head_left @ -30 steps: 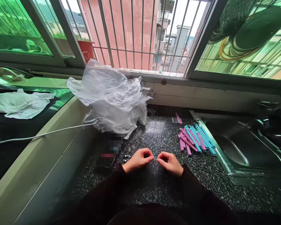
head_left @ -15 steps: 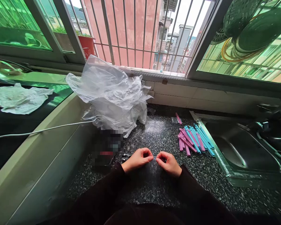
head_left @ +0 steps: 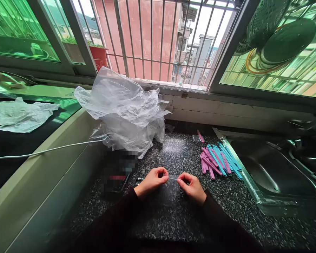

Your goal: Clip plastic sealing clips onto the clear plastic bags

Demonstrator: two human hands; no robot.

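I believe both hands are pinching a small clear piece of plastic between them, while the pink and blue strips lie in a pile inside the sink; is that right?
Not quite: the head view shows the pink and blue strips piled on the speckled countertop, beside the sink.

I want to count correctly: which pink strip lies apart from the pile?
The pink strip nearest the tiled wall; the other visible pink ones lie together in the pile.
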